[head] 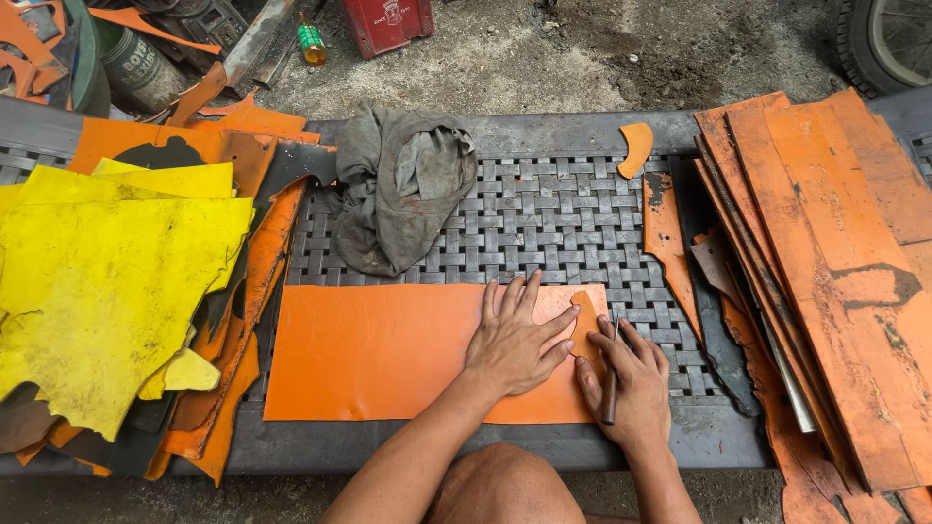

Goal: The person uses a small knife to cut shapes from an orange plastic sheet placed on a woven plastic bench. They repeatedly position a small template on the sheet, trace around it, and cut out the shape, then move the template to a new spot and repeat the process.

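Far left of the frame: a heap of ragged yellow sheet offcuts [102, 291] lying over orange and dark scraps. Upper centre: a crumpled grey-green cloth [398, 189] on the grey woven-lattice bench top [563, 218]. Lower centre: a flat rectangular orange sheet [379, 354], laid along the near edge of the bench. Left hand [515, 340]: fingers spread and released, palm pressed flat on the right end of the sheet, fingertips against a small curved orange template piece [584, 325] lying at the sheet's right edge. Right hand [631, 383]: fingers curled in a grasp around a slim dark marking or cutting tool [611, 383], its tip at the template's lower edge; whether it scores or only marks cannot be told. Judged step: tracing the template's outline onto the sheet. Next move would call for steady downward pressure from the left hand while the tool follows the curve closely. Right of the frame: a stack of long worn orange strips [825, 262], and one small curved orange offcut [636, 147] in the upper middle.
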